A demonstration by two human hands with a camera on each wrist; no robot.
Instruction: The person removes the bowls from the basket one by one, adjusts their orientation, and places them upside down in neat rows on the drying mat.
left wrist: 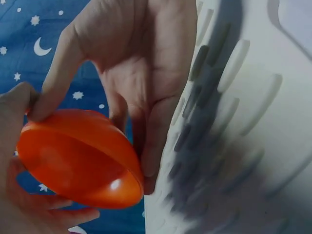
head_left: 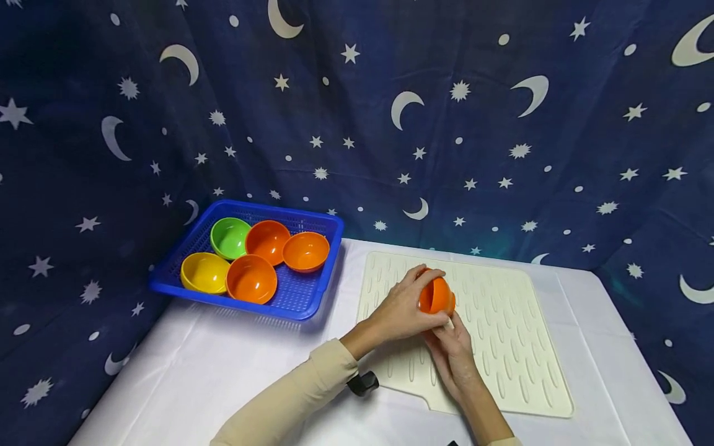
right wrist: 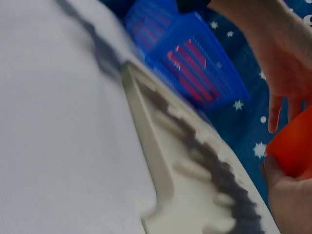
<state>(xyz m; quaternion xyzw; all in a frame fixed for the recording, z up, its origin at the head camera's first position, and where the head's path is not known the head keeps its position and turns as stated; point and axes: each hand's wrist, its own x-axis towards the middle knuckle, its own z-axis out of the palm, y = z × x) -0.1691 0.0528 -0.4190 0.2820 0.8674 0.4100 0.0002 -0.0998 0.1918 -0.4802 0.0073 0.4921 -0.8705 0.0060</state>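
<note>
The left hand curled around an orange bowl, its thumb on one side and its fingertips on the other, while the right hand gripped the same bowl from below, thumb against the wall. The bowl was tilted, held in the air above a pale mat. It looked light and stiff, probably plastic, so it seemed unlikely to bend or break easily; its glossy skin could well have been slippery, and the rim, pinched between thumb and fingers, appeared the surest place to hold it. The mat, patterned with raised oblong ridges, lay on a table covered in white cloth. To the left stood a blue plastic basket with perforated walls, holding a green bowl, a yellow bowl and three other orange bowls. Behind and at the sides hung a dark blue curtain printed with pale moons, stars and dots
</note>
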